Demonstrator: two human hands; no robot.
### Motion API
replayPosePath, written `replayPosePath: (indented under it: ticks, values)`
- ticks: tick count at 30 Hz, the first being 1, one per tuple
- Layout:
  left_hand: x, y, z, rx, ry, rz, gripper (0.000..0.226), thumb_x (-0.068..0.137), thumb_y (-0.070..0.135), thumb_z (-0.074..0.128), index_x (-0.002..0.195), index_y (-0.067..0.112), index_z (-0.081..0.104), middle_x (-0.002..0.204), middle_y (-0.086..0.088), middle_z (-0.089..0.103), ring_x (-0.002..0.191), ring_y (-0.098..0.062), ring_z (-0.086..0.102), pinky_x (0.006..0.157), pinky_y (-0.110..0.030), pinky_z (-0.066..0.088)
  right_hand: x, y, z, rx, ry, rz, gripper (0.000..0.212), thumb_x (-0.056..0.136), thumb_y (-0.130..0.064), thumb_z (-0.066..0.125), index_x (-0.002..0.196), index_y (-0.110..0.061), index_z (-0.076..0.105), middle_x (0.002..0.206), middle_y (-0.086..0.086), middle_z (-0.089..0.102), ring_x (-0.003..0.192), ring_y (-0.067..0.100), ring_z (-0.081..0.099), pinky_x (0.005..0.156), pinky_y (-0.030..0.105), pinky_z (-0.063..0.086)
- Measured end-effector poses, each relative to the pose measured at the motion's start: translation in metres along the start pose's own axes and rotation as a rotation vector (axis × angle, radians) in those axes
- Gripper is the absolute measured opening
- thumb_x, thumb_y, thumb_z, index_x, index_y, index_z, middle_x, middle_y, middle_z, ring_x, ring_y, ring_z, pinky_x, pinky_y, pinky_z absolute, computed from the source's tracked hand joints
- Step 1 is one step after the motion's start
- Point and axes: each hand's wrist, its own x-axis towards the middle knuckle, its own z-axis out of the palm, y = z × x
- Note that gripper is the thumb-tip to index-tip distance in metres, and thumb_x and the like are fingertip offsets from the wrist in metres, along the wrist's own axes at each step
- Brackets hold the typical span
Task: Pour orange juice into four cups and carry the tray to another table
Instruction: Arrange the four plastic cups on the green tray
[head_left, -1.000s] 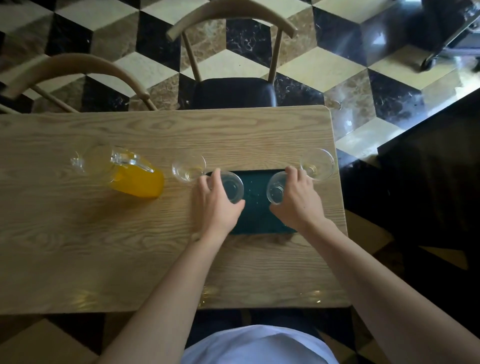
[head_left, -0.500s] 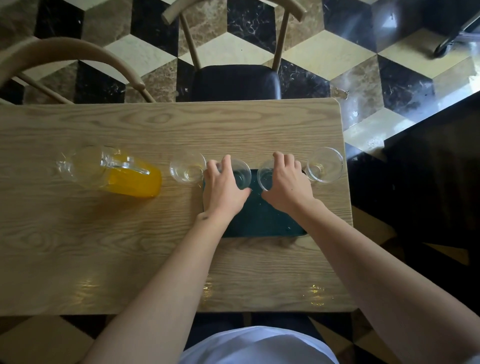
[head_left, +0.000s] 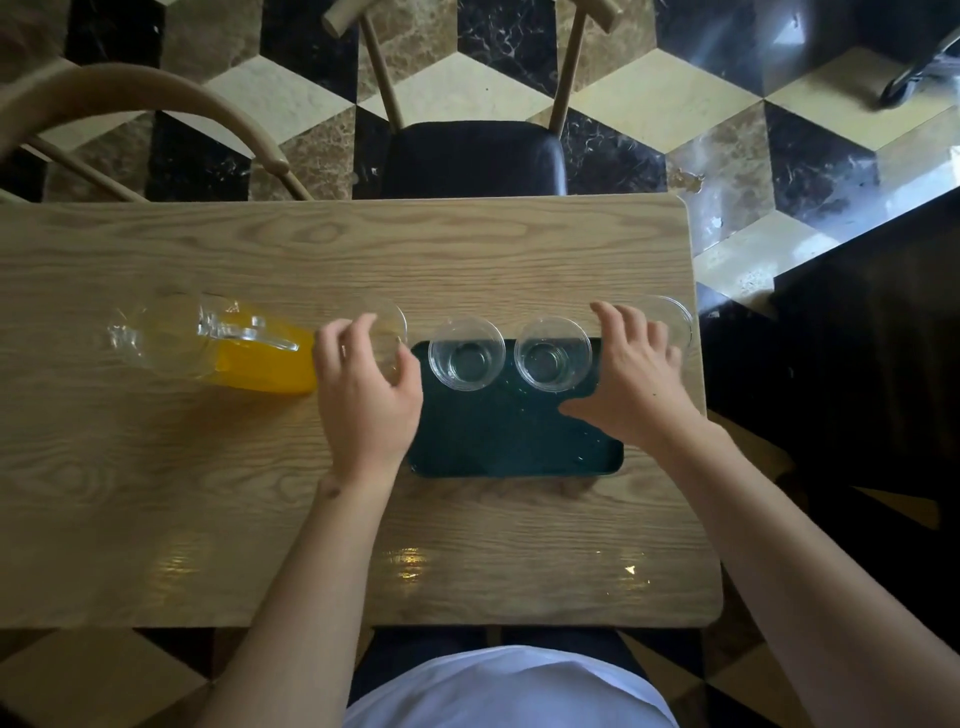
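A dark green tray (head_left: 514, 441) lies on the wooden table (head_left: 156, 467). Two empty clear cups (head_left: 466, 353) (head_left: 552, 354) stand side by side at the tray's far edge, with no hand on them. My left hand (head_left: 366, 400) curls its fingers and thumb round a third clear cup (head_left: 390, 325), just left of the tray. Over the tray's right end, my right hand (head_left: 634, 382) has its fingers spread and reaching onto a fourth cup (head_left: 675, 317), thumb stretched out to the left. A glass pitcher (head_left: 228, 345) of orange juice stands left of my left hand.
Two wooden chairs stand behind the table: one with a dark seat (head_left: 475, 156) straight ahead, one with a curved back (head_left: 140, 111) at the far left. The table's right edge (head_left: 701, 415) lies close to my right hand. A dark surface (head_left: 872, 364) is further right.
Both hands let go of the two cups now standing on the tray and moved outward, the left to the cup left of the tray, the right to the cup on the right.
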Motion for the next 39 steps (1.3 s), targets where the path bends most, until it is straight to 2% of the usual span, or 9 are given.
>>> replayPosePath:
  ticks: [3, 5, 8, 11, 13, 16, 25, 34, 39]
  values:
    - [0.007, -0.006, -0.001, 0.153, -0.182, -0.035, 0.055, 0.091, 0.021, 0.069, 0.141, 0.005, 0.053, 0.147, -0.019, 0.046, 0.135, -0.035, 0.046, 0.101, -0.044, 0.053, 0.004, 0.022, -0.008, 0.009, 0.03, 0.09, 0.115, 0.066, -0.047, 0.085, 0.156, -0.024, 0.018, 0.159, 0.006, 0.024, 0.142, 0.035, 0.024, 0.11, 0.053, 0.028]
    - [0.021, -0.006, 0.004, 0.314, -0.391, -0.052, 0.073, 0.09, 0.018, 0.073, 0.153, 0.01, 0.038, 0.163, -0.02, 0.025, 0.15, -0.037, 0.027, 0.111, -0.047, 0.044, 0.012, 0.036, -0.009, 0.017, 0.033, 0.137, 0.116, 0.066, -0.048, 0.086, 0.155, -0.025, 0.017, 0.162, 0.006, 0.019, 0.145, 0.036, 0.02, 0.111, 0.055, 0.026]
    - [0.051, -0.001, 0.016, 0.483, -0.604, -0.046, 0.096, 0.085, 0.005, 0.073, 0.16, 0.017, 0.015, 0.17, -0.02, 0.002, 0.156, -0.045, 0.006, 0.121, -0.052, 0.032, 0.026, 0.05, -0.008, 0.058, -0.01, 0.211, 0.12, 0.065, -0.048, 0.088, 0.156, -0.027, 0.013, 0.164, 0.006, 0.013, 0.148, 0.036, 0.016, 0.113, 0.057, 0.026]
    - [0.075, 0.0, 0.024, 0.58, -0.697, -0.074, 0.105, 0.083, 0.01, 0.08, 0.161, 0.022, 0.011, 0.17, -0.021, -0.001, 0.156, -0.048, 0.004, 0.122, -0.057, 0.026, 0.034, 0.057, -0.006, 0.156, -0.005, 0.285, 0.125, 0.064, -0.047, 0.09, 0.157, -0.025, 0.01, 0.162, 0.007, 0.018, 0.145, 0.036, 0.021, 0.112, 0.059, 0.029]
    - [0.083, -0.001, 0.026, 0.579, -0.729, -0.123, 0.108, 0.08, 0.018, 0.086, 0.16, 0.02, 0.013, 0.168, -0.022, 0.009, 0.153, -0.048, 0.015, 0.117, -0.058, 0.032, 0.037, 0.06, -0.004, 0.206, 0.011, 0.303, 0.125, 0.065, -0.044, 0.089, 0.158, -0.025, 0.008, 0.159, 0.01, 0.022, 0.144, 0.036, 0.024, 0.112, 0.059, 0.03]
    - [0.084, -0.005, 0.027, 0.54, -0.704, -0.173, 0.108, 0.079, 0.021, 0.087, 0.16, 0.015, 0.015, 0.162, -0.025, 0.024, 0.146, -0.046, 0.03, 0.113, -0.054, 0.038, 0.041, 0.062, -0.001, 0.243, 0.009, 0.305, 0.121, 0.069, -0.038, 0.087, 0.159, -0.022, 0.009, 0.156, 0.014, 0.026, 0.143, 0.036, 0.025, 0.114, 0.056, 0.031]
    - [0.073, -0.005, 0.021, 0.437, -0.553, -0.193, 0.088, 0.079, 0.027, 0.085, 0.147, 0.002, 0.035, 0.151, -0.022, 0.036, 0.138, -0.043, 0.036, 0.112, -0.048, 0.037, 0.035, 0.064, 0.004, 0.282, 0.074, 0.302, 0.103, 0.07, -0.04, 0.079, 0.154, -0.014, 0.025, 0.148, 0.015, 0.035, 0.138, 0.035, 0.03, 0.112, 0.05, 0.038]
    - [0.004, 0.014, -0.022, 0.177, -0.063, -0.061, 0.095, 0.079, 0.041, 0.083, 0.152, 0.005, 0.034, 0.144, -0.021, 0.039, 0.129, -0.038, 0.042, 0.106, -0.049, 0.049, -0.041, 0.04, 0.004, 0.337, 0.261, 0.212, 0.101, 0.074, -0.04, 0.083, 0.153, -0.014, 0.025, 0.146, 0.013, 0.038, 0.135, 0.03, 0.034, 0.113, 0.046, 0.038]
    - [-0.066, 0.024, -0.032, 0.045, -0.078, -0.025, 0.096, 0.076, 0.037, 0.086, 0.151, 0.0, 0.038, 0.141, -0.025, 0.04, 0.128, -0.037, 0.043, 0.105, -0.033, 0.042, -0.091, 0.014, 0.026, 0.33, 0.212, 0.175, 0.101, 0.074, -0.043, 0.084, 0.153, -0.014, 0.029, 0.147, 0.01, 0.041, 0.135, 0.028, 0.037, 0.112, 0.042, 0.035]
